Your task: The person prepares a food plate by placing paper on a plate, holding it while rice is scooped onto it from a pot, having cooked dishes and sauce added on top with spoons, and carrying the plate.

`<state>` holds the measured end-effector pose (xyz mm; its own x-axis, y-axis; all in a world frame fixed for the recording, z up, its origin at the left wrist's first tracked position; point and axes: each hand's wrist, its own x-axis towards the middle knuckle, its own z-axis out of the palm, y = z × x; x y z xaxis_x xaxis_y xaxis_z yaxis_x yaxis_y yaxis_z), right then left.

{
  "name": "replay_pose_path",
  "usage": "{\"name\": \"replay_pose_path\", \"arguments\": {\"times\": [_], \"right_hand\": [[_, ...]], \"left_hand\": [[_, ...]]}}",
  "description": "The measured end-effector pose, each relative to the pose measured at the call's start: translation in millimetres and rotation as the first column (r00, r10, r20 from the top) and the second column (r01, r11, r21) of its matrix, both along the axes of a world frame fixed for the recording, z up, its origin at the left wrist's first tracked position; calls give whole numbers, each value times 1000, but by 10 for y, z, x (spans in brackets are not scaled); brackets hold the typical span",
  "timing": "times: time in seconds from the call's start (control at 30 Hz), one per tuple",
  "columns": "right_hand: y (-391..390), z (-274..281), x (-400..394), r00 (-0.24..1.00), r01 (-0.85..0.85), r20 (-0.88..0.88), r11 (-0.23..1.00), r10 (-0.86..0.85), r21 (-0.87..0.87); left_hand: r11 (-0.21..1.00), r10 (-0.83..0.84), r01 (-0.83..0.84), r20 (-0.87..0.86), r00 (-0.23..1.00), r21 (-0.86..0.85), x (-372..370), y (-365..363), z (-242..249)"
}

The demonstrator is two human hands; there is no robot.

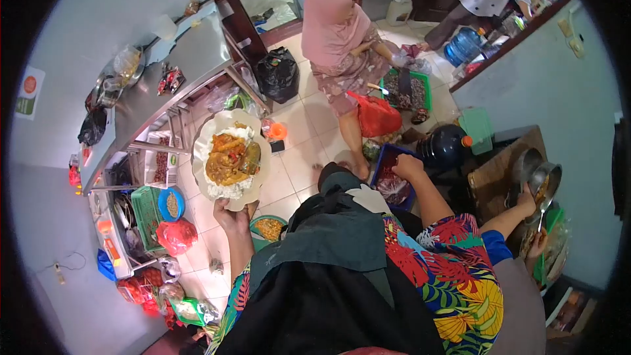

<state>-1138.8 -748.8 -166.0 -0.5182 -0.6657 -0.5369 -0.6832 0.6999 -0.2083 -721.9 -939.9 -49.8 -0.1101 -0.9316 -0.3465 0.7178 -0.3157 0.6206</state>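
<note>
Out to the left, my left hand point(231, 218) grips the lower rim of a cream scalloped plate point(200, 141). White rice point(225, 190) lies on it, topped with orange-brown saucy food point(227, 161). My right hand point(409, 167) is closed, with its fingers curled above a dark blue crate point(373, 184). Whatever those fingers hold, if anything, is hidden. Inside the crate is a plastic bag of reddish contents point(394, 192). Below the plate, near my left forearm, stands a green bowl of yellowish food point(268, 227).
A seated person point(338, 39) is beside a green tray point(424, 95) and a red bag point(374, 115). At right, a co-worker's hand point(526, 202) is at a metal pan point(551, 181). A steel counter point(148, 95) runs along the left. A black water jug point(440, 148) stands near the crate.
</note>
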Motion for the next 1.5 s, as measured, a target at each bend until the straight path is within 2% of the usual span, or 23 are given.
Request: {"name": "replay_pose_path", "arguments": {"times": [0.1, 0.17, 0.23, 0.3, 0.37, 0.43, 0.5, 0.6, 0.63, 0.67, 0.73, 0.8, 0.87, 0.9, 0.97, 1.0, 1.07, 1.17, 1.2, 1.27, 1.37, 1.5], "right_hand": [[-232, -221, -14, 998, 16, 63, 1000, -17, 11], [-422, -417, -48, 990, 39, 130, 998, -46, 53], [-596, -640, -112, 988, 83, 122, 993, -92, 80], [-665, -1352, -314, 973, 136, 172, 985, -153, 107], [-806, -1622, -472, 956, 94, 252, 970, -151, 226], [-793, -2097, -650, 987, 78, 137, 993, -89, 88], [-1072, -1795, -781, 964, 17, 258, 981, -68, 194], [-1558, -1739, -1079, 949, -20, 313, 985, -34, 169], [-1791, -1438, -1074, 987, 1, 162, 1000, -4, 19], [-2067, -1177, -1136, 988, -16, 154, 999, 11, 30], [-2557, -823, -1257, 924, -306, 223, 951, 310, -53], [-2974, -807, -1294, 963, -80, 244, 983, 118, -163], [-3341, -681, -1287, 956, -48, 276, 979, 103, -197], [-3533, -614, -1254, 958, -58, 266, 978, 111, -199], [-3843, -531, -1217, 935, -221, 200, 922, 293, -318], [-3989, -480, -1186, 935, -230, 191, 921, 299, -315], [-4257, -345, -1103, 892, -227, 298, 906, 341, -358], [-4542, 3, -981, 877, -310, 276, 903, 392, -298], [-4626, -41, -985, 881, -300, 281, 908, 381, -293], [-4742, -163, -997, 851, -288, 298, 860, 432, -422], [-5001, -216, -1021, 833, -299, 323, 856, 450, -422], [-5349, -209, -967, 837, -234, 399, 904, 374, -357]], "left_hand": [[996, -3, -8, 114, 993, 89, -149, -170, 58], [996, -1, -5, 68, 998, 88, -242, -361, 99], [998, 10, -14, 53, 999, 64, -369, -608, 138], [998, 28, -30, 38, 999, 57, -518, -876, 187], [999, 13, -13, -5, 1000, 36, -609, -1183, 198], [998, 21, -19, -32, 999, 53, -678, -1540, 186], [998, 35, -32, -57, 998, 52, -761, -1838, 196], [998, 55, -53, -97, 994, 31, -928, -2299, 217], [998, 67, -65, -89, 994, 19, -987, -2439, 231], [997, 78, -77, -80, 994, 14, -1035, -2562, 243], [997, 82, -79, -121, 989, 25, -1124, -2789, 307], [997, 76, -75, -166, 983, 8, -1220, -2978, 364], [995, 98, -101, -185, 978, -5, -1251, -3084, 288], [994, 106, -107, -180, 978, 5, -1290, -3155, 317], [995, 93, -99, -185, 978, -21, -1356, -3266, 308], [994, 99, -105, -194, 976, -19, -1381, -3322, 292], [992, 120, -123, -147, 982, -10, -1477, -3404, 282], [991, 132, -135, -124, 983, -9, -1568, -3544, 298], [992, 123, -124, -121, 985, -2, -1603, -3593, 304], [992, 124, -127, -106, 987, -16, -1667, -3687, 296], [994, 107, -106, -87, 990, 15, -1758, -3910, 217], [997, 79, -79, -37, 996, -7, -1882, -4264, 193]]}}
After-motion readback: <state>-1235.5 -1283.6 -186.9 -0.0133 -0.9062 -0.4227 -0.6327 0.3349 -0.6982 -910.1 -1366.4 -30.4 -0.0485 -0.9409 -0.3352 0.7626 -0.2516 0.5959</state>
